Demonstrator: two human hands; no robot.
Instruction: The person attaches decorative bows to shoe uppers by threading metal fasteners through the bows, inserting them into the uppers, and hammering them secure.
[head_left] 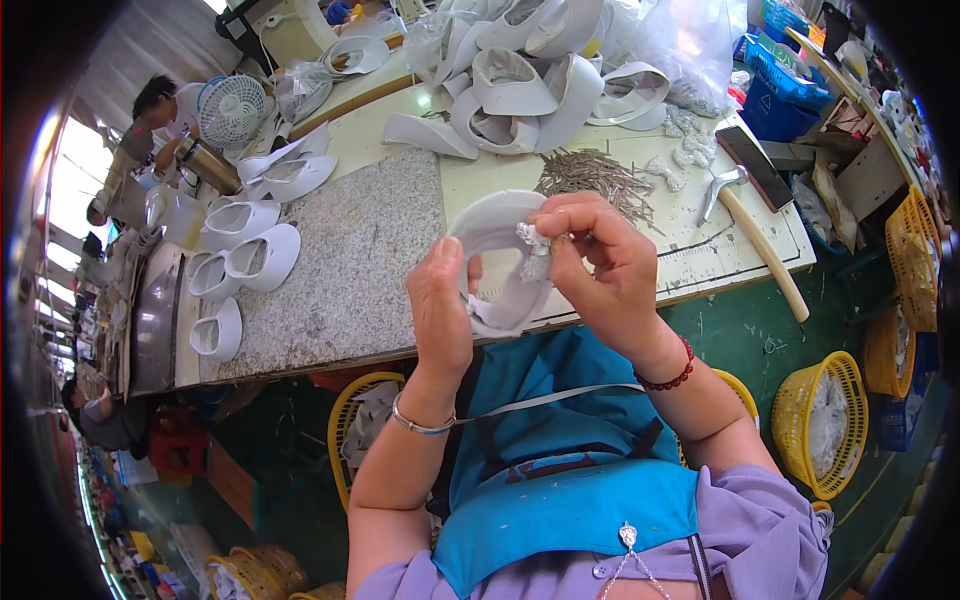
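Observation:
A white shoe upper [494,212] is held up over the table's front edge, bent into a ring. My left hand [440,305] is closed on its left side, with the thumb up along the rim and a fingertip showing inside the opening. On the opposite side, my right hand [612,262] pinches the upper's edge between thumb and forefinger. A crumpled, white, glittery trim piece [534,248] sits right at those fingertips, against the upper. How far it is attached I cannot tell.
White uppers are heaped [515,95] at the back, and several lie left of a grey stone slab [350,240]. A pile of thin brown strips [595,185] lies beyond my right hand. A hammer [760,240] overhangs the right edge. Yellow baskets [822,425] stand on the floor.

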